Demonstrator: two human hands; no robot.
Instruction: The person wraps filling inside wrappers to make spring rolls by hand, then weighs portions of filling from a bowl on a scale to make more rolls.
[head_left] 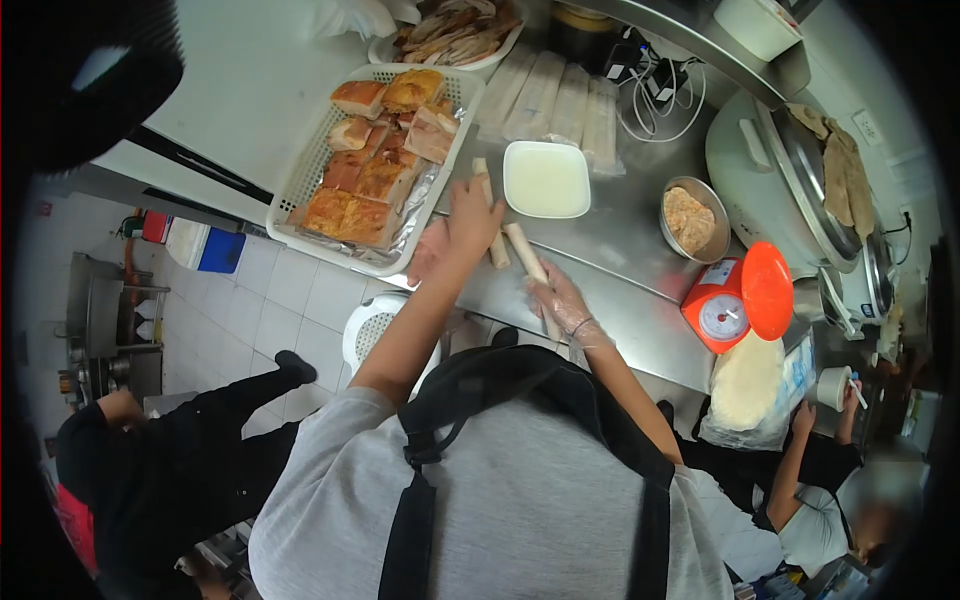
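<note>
My left hand point(474, 216) is bare and lies over a long, thin pale roll point(499, 252), its fingers stretched out and spread. The roll shows above and below the hand; the contact underneath is hidden. In a clear plastic glove, my right hand point(560, 300) is closed around a second pale roll point(522, 248), slanted near the front edge of the steel counter point(625, 262). Just behind the rolls stands a square white dish point(546, 180) of pale, milky contents. A pinkish shape beside my left wrist cannot be made out.
At left, a white basket point(290, 235) holds browned meat slabs point(350, 215). Wrapped pale rolls point(545, 95) lie behind the dish. A steel bowl point(697, 245) of filling and an orange scale point(712, 325) stand right. Other people point(180, 455) are at both sides.
</note>
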